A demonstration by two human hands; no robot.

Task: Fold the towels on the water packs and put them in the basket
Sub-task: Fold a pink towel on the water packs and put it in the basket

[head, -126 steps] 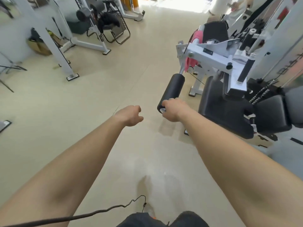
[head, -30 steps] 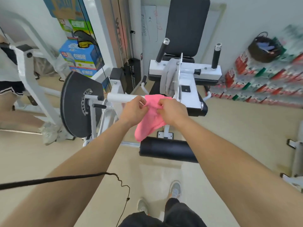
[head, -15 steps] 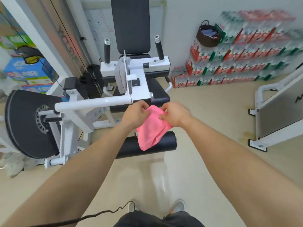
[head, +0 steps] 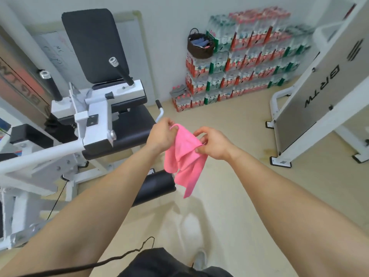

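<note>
1. Head view: our left hand (head: pixel 162 134) and right hand (head: pixel 214 143), fingers (head: pixel 200 132) curled, each pinch the soft pink towel (head: pixel 186 158) at its top edge; it hangs crumpled between them in mid-air.
2. A round, dark woven basket (head: pixel 200 47) sits atop the stacked, shrink-wrapped water packs (head: pixel 249 62).

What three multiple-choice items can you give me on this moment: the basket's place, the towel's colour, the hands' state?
1. Where is the basket?
A) on the floor
B) on the stacked water packs
C) on the machine's seat

2. What colour is the towel?
A) pink
B) white
C) blue

3. What holds the towel?
A) one hand only
B) neither hand
C) both hands

Key: 1 B, it sits on top of a lower step of the stack. 2 A, the cloth is plainly pink. 3 C, the left hand and right hand each pinch an upper edge while the rest hangs free.
</note>
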